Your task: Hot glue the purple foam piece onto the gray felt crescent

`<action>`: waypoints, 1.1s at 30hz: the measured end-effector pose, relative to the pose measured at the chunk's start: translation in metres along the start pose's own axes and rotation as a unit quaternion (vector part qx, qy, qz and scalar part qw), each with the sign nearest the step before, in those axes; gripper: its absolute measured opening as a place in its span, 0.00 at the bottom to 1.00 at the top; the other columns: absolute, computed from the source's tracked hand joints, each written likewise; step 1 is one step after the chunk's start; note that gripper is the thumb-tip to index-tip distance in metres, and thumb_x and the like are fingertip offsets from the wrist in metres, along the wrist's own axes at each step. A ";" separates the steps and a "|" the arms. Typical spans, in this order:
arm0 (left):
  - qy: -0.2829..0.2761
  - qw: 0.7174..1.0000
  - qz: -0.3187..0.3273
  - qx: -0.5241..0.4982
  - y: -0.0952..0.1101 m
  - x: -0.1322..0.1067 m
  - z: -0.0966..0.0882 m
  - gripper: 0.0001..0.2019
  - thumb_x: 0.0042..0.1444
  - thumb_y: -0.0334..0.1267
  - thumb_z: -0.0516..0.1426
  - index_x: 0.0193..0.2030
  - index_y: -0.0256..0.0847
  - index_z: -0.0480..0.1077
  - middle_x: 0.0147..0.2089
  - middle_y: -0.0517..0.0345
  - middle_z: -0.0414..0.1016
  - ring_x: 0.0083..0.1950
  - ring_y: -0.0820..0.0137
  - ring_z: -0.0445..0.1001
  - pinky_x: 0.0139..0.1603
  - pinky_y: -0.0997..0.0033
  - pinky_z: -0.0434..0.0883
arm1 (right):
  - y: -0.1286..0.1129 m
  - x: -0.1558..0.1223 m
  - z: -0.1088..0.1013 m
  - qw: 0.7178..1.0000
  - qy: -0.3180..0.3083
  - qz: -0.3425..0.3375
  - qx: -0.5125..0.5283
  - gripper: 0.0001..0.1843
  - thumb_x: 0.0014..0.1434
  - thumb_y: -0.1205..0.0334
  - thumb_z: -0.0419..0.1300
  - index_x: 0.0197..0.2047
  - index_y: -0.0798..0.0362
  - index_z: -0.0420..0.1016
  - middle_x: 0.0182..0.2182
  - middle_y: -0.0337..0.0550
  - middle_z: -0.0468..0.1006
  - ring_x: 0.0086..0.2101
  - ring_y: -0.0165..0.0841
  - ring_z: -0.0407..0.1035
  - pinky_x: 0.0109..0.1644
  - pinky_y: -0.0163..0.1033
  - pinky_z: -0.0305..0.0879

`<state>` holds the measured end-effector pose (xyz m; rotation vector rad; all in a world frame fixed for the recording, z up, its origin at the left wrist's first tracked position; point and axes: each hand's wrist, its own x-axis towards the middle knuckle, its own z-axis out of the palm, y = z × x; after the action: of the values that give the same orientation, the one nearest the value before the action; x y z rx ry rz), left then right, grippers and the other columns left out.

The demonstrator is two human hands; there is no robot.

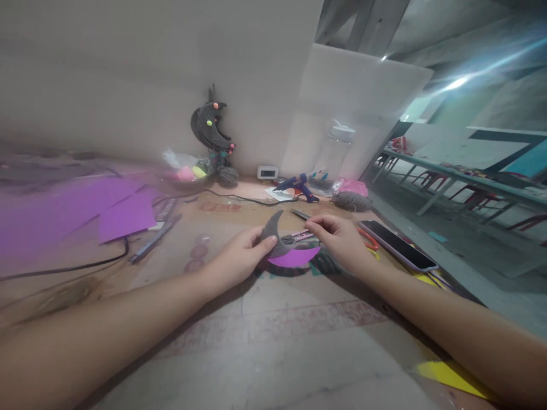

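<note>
Worktable [299,341] | glue gun [299,185] behind, phone [399,245] at right, purple card [297,258] between | left grip [239,255] pinching grey crescent [272,226] | right grip [337,234] pinching tweezers [299,214]

Craft workroom: glue gun [301,184], gray yarn [352,201], purple sheets [127,217] on worktable [256,353]; long table [412,158], red stools [475,196] beyond.

The grey crescent [271,228] seemingly hides some left-hand [237,255] fingers.

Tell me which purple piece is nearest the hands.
The small curved purple piece, beside the grey crescent in the left hand; the larger purple sheets, straight-edged, lie farther left.
</note>
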<state>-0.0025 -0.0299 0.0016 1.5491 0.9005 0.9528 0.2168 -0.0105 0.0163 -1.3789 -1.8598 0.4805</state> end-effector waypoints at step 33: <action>0.070 0.996 0.007 0.058 0.000 -0.002 -0.001 0.12 0.56 0.47 0.57 0.36 0.41 0.74 0.39 0.54 0.80 0.41 0.61 0.76 0.39 0.68 0.69 | -0.022 -0.030 0.015 0.977 -0.129 0.078 0.152 0.13 0.58 0.52 0.59 0.30 0.53 0.69 0.22 0.37 0.73 0.21 0.26 0.64 0.25 0.33 0.61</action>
<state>-0.0038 -0.0313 0.0015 1.6023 1.0616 1.0448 0.1957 -0.0440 0.0110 -1.3059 -1.7897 1.0220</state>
